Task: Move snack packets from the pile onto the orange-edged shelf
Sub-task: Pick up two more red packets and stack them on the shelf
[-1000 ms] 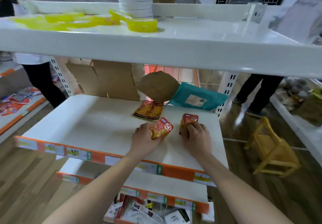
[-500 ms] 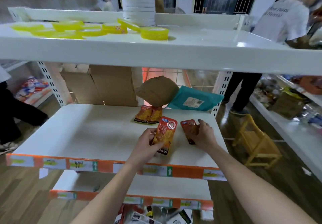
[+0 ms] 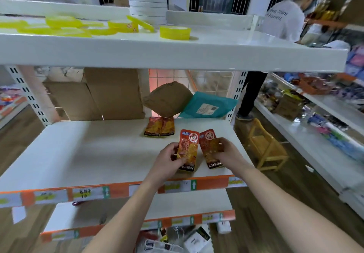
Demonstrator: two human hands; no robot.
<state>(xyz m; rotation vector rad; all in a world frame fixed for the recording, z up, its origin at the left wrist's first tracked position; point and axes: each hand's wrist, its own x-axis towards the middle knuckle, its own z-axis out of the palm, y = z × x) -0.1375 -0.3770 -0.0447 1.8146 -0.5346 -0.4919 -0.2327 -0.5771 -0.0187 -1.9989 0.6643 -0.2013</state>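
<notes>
My left hand (image 3: 169, 159) grips an orange snack packet (image 3: 188, 149) just above the white shelf with the orange front edge (image 3: 118, 188). My right hand (image 3: 228, 153) holds a darker red snack packet (image 3: 209, 144) right beside it, their top edges almost touching. Both packets stand tilted over the right front part of the shelf. Two more packets (image 3: 159, 126) lie flat side by side farther back on the same shelf. The pile (image 3: 177, 241) of mixed packets shows on the floor below the lowest shelf.
A brown paper bag (image 3: 167, 99) and a teal mailer (image 3: 206, 106) lean at the shelf's back. The upper shelf (image 3: 177, 54) carries yellow tape rolls and a white stack. A yellow stool (image 3: 264, 144) stands on the right, and a person in a white shirt (image 3: 283, 22) beyond.
Both hands have turned their packets upright and brought them close together near the shelf's right front. The view has tilted up.
</notes>
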